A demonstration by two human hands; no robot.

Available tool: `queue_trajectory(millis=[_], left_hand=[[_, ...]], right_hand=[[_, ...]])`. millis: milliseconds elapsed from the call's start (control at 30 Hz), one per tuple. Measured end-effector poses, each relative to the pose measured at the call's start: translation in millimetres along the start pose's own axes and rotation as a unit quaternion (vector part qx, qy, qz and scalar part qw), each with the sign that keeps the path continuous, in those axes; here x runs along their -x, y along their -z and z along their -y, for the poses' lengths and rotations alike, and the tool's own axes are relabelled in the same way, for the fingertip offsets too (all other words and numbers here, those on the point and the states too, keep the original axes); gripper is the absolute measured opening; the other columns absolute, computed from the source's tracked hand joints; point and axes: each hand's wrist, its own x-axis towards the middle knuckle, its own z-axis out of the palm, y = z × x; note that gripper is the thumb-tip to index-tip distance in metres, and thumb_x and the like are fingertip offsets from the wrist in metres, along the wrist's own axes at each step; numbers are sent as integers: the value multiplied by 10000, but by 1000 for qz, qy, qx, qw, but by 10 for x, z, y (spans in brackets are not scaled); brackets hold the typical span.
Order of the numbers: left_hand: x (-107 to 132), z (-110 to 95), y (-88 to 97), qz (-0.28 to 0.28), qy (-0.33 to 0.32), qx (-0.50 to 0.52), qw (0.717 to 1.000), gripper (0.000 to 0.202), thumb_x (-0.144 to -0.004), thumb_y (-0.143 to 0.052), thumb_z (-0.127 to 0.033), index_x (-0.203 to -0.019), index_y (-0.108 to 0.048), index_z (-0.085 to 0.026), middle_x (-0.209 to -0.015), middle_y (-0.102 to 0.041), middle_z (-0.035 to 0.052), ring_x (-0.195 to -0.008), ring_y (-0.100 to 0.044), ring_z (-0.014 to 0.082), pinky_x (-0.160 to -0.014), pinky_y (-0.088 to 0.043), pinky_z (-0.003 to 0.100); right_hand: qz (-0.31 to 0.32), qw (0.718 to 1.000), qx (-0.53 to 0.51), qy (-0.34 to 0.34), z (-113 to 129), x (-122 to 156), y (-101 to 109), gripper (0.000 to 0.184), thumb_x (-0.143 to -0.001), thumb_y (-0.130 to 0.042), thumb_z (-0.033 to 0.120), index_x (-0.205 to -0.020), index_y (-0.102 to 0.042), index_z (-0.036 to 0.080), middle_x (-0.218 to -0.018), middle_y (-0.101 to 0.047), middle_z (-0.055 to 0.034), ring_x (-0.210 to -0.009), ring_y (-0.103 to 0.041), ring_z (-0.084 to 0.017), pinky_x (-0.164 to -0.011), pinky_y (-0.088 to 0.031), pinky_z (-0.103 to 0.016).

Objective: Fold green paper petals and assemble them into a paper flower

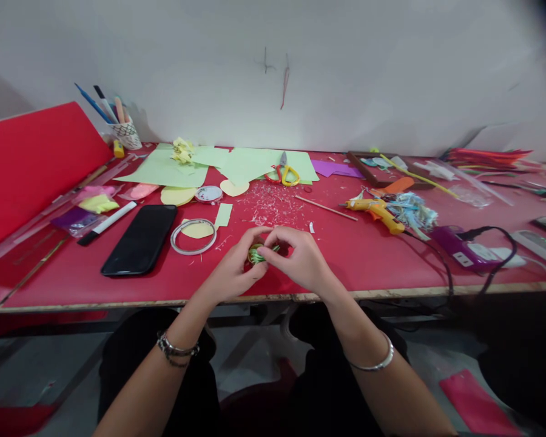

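Near the front edge of the red table, my left hand (236, 267) curls around a small round piece with green paper strips (256, 254) and a yellowish rim. My right hand (300, 258) bends over the same piece from the other side, its thumb pressing on the strips. The fingers hide much of the piece, so its exact kind is unclear. A roll of white tape (171, 238) lies just left of my left hand. Beyond my hands, tiny pale paper scraps (273, 203) are scattered over the tabletop.
A black phone (140, 240) and a marker (107, 223) lie at left, near a pen cup (127, 133). Scissors (284, 173) rest on green paper sheets (250, 161) at the back. Rightward are a wooden stick (326, 207), a yellow glue gun (377, 212) and a purple power strip (459, 247) with cords.
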Motion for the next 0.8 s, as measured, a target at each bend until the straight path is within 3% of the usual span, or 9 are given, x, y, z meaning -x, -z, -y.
queue_trajectory(millis=[200, 400, 600, 800], left_hand=[[9, -11, 0, 5, 10, 8, 1000, 440, -815, -439, -168, -1244, -340, -193, -1233, -474, 101, -1144, -465, 211, -932, -412, 327], [9, -11, -8, 38, 3, 2, 999, 524, -785, -479, -146, -1275, -297, -187, -1117, -532, 96, -1003, -541, 187, -871, -447, 310], [1, 10, -31, 38, -15, -23, 999, 550, -779, -486, -138, -1285, -279, -193, -1064, -553, 84, -946, -560, 184, -838, -457, 312], [8, 67, -50, 32, -26, -53, 998, 613, -740, -489, -111, -1305, -267, -201, -1124, -524, 101, -982, -547, 205, -848, -455, 338]], right_hand=[[36, 999, -13, -11, 10, 7, 68, 127, -775, -547, 263, -691, -575, 172, -623, -559, 21, -544, -456, -79, -525, -365, -213], [104, 995, 1, -1, 41, 20, 192, 105, -749, -593, 271, -709, -608, 174, -655, -583, 17, -581, -465, -84, -556, -368, -220], [109, 993, 37, 30, 45, 16, 222, 93, -772, -578, 208, -707, -624, 160, -697, -579, 3, -628, -482, -86, -585, -365, -211], [109, 992, 54, 16, 40, 14, 210, 116, -792, -552, 209, -706, -607, 154, -711, -589, 0, -638, -497, -89, -609, -363, -219]])
